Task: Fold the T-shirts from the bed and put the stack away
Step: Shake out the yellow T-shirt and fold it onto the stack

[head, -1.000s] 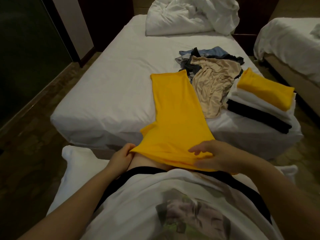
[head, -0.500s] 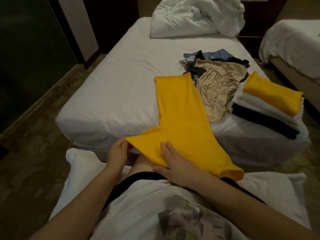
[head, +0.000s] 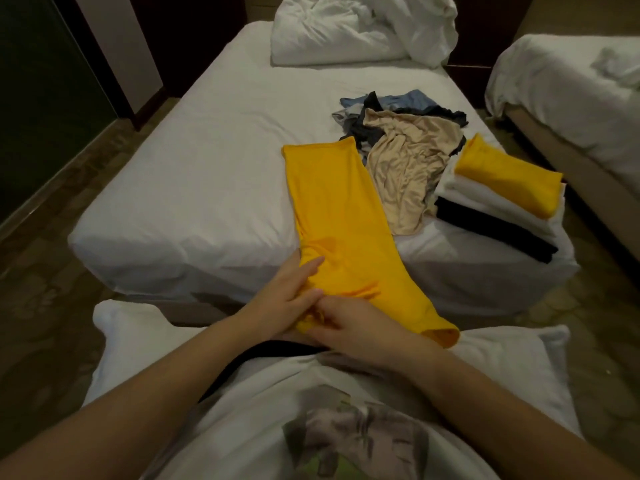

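Mid-fold: yellow T-shirt lies lengthwise from bed edge to lap. L hand lies flat on it, grip released; R hand pinches its near corner. Next, prob.: tuck corner in, fold in half, add to stack.

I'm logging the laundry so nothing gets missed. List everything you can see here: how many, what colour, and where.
yellow T-shirt: one, yellow, folded into a long strip running from the bed to the lap
folded stack: one, yellow on top of white and black layers, bed's near right corner
unfolded pile: one heap, beige over blue, grey and dark pieces, right of the strip
bed: one, white sheet, centre
bunched bedding: white, head of the bed
second bed: one, white, right edge
pillow: one, white, on the lap
left hand: rests on the T-shirt's near end
right hand: pinches that near end
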